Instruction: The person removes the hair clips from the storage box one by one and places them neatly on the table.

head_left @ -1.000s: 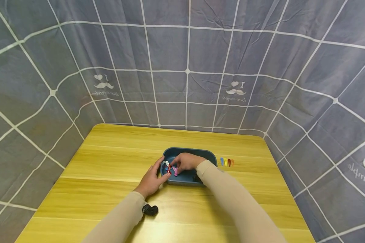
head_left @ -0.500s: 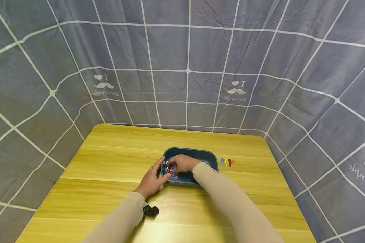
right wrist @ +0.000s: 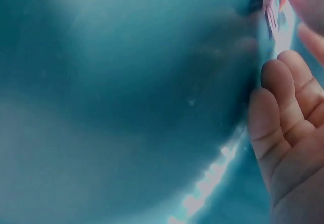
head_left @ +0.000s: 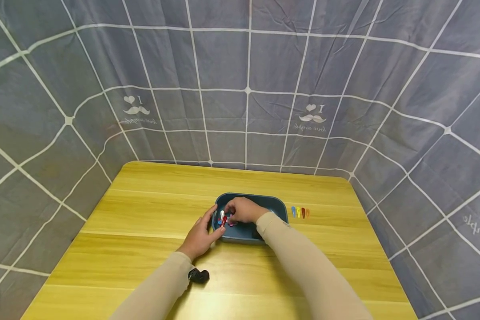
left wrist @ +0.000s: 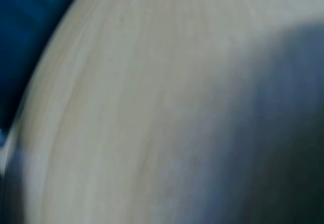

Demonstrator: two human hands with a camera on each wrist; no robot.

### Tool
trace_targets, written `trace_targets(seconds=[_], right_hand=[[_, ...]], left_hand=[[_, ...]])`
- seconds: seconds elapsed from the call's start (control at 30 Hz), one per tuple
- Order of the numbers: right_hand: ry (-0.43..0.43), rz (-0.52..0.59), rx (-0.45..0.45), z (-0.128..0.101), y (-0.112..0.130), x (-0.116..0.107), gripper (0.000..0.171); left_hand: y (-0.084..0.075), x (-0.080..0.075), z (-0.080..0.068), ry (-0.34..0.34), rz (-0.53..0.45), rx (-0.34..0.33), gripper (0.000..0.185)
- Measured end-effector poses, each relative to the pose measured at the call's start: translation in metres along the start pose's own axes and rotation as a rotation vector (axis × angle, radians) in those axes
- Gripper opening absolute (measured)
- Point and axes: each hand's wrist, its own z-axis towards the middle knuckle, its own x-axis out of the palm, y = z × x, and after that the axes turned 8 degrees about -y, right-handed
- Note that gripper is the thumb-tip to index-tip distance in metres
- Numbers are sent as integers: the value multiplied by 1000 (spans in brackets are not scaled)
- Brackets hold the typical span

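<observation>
A dark blue bin (head_left: 272, 205) stands on the yellow wooden table (head_left: 144, 213). My left hand (head_left: 213, 222) grips the bin's left rim, thumb on the near side and fingers round the far corner. My right hand (head_left: 230, 214) reaches into the bin's left end and pinches at a small bunch of hair clips (head_left: 223, 219), red, white and pink. In the right wrist view the fingers (right wrist: 288, 107) curl beside the bin's inner wall (right wrist: 126, 82), with a clip (right wrist: 273, 6) at the fingertips. The left wrist view is a blur of table wood (left wrist: 152, 107).
Several coloured hair clips (head_left: 299, 212) lie in a row on the table just right of the bin. A small black device (head_left: 198, 276) sits under my left wrist. Grey checked cloth (head_left: 248, 89) walls in the table on three sides.
My right hand has shifted slightly among the clips at the bin's left end, and a white clip now shows at its fingertips. The left hand has stayed on the rim.
</observation>
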Motion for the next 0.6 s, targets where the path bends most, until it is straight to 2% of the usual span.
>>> trace_targets(seconds=[0.2, 0.6], right_hand=[[64, -21, -27, 0, -1, -1, 26], [72, -61, -30, -1, 2, -1, 29]], left_hand=[[1, 0, 1, -12, 4, 16, 81], [4, 2, 2, -11, 7, 20, 81]])
